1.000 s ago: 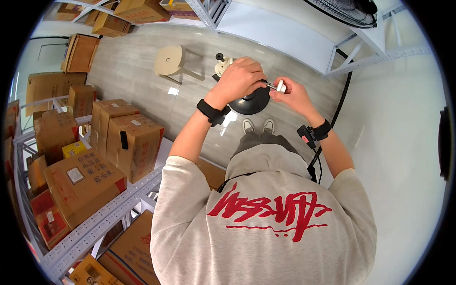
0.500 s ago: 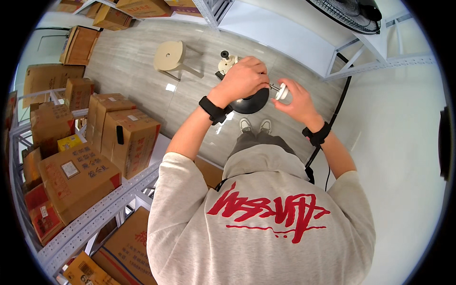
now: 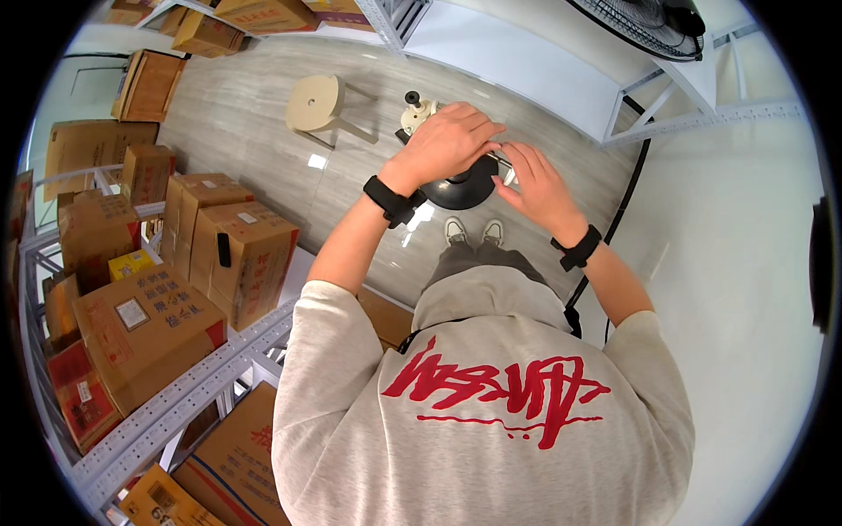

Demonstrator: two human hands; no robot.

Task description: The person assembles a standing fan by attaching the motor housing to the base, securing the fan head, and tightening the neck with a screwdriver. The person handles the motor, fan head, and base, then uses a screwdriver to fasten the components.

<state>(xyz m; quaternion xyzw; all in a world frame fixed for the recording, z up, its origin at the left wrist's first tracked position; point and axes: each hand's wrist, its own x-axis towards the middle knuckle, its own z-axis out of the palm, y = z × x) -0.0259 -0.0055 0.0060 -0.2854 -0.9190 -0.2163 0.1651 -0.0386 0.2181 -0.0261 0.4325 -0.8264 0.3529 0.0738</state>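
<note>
A cream-coloured fan motor head [image 3: 412,119] with a black knob on top stands upright above a round black base [image 3: 462,188]. My left hand [image 3: 450,145] reaches over it with curled fingers; it hides much of the housing, and what its fingertips grip cannot be seen. A metal shaft sticks out to the right of those fingertips. On the shaft, a white round piece [image 3: 511,176] shows only in part between the thumb and fingers of my right hand [image 3: 537,187]. The fingertips of both hands come close together there.
A beige plastic stool [image 3: 317,103] stands on the floor to the left. Cardboard boxes [image 3: 151,298] fill the metal shelving on the left. A low white shelf [image 3: 504,66] runs along the far side, and a caged black fan [image 3: 645,26] is at top right.
My right hand has moved a little left and up toward the left fingertips, turning so that its fingers now cover most of the white round piece. My left hand has hardly moved.
</note>
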